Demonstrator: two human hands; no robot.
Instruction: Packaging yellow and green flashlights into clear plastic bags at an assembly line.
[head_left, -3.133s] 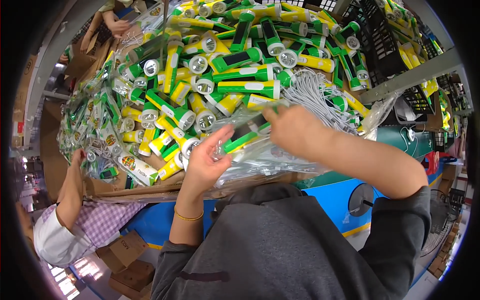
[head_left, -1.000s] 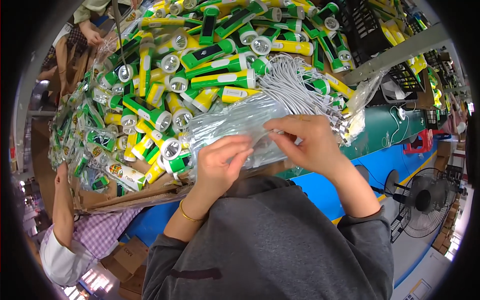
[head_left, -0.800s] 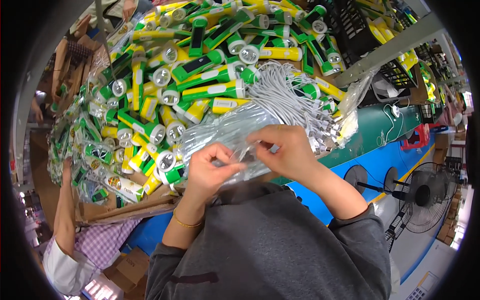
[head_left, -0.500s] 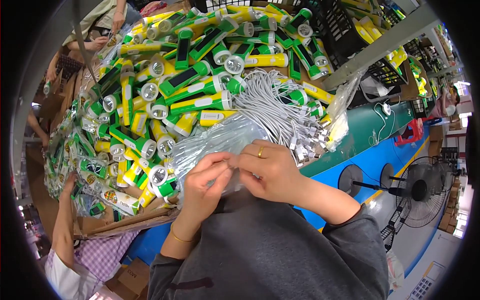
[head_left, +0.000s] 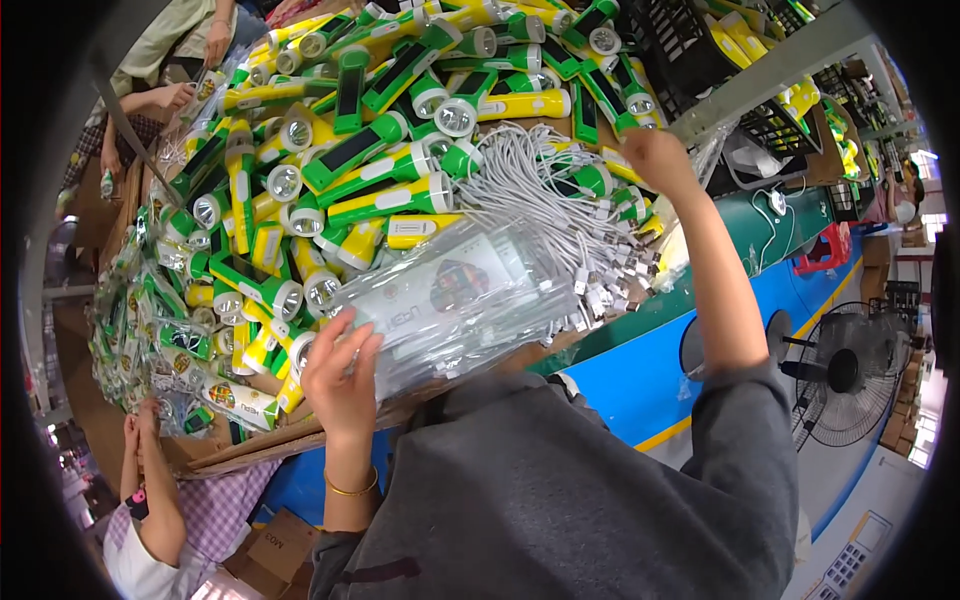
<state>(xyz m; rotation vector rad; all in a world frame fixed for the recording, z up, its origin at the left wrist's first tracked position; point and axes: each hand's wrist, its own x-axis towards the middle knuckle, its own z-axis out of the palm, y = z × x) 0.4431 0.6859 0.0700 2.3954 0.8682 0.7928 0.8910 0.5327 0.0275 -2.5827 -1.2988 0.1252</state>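
A stack of clear plastic bags (head_left: 500, 310) with a printed panel lies at the near edge of the cardboard box, in front of me. My left hand (head_left: 342, 375) is at its left end, fingers curled and pinching the edge of a clear plastic bag. My right hand (head_left: 657, 160) reaches far right, bent and closed-looking beside a yellow flashlight (head_left: 612, 165); its fingertips are hidden. Between my hands lies a bundle of white USB cables (head_left: 545, 185). Green and yellow flashlights (head_left: 390, 200) with solar panels heap up behind and to the left.
Bagged flashlights (head_left: 185, 340) pile up at the left. Co-workers' hands (head_left: 145, 420) show at lower left and upper left. A metal bar (head_left: 770, 75) crosses above black crates (head_left: 700, 70) at right. The green tabletop (head_left: 725, 230) and a black fan (head_left: 840, 370) lie beyond.
My hands have parted. The right has swung up and right past the cables to the flashlights; the left has moved left to the bags' end. The printed bag now shows.
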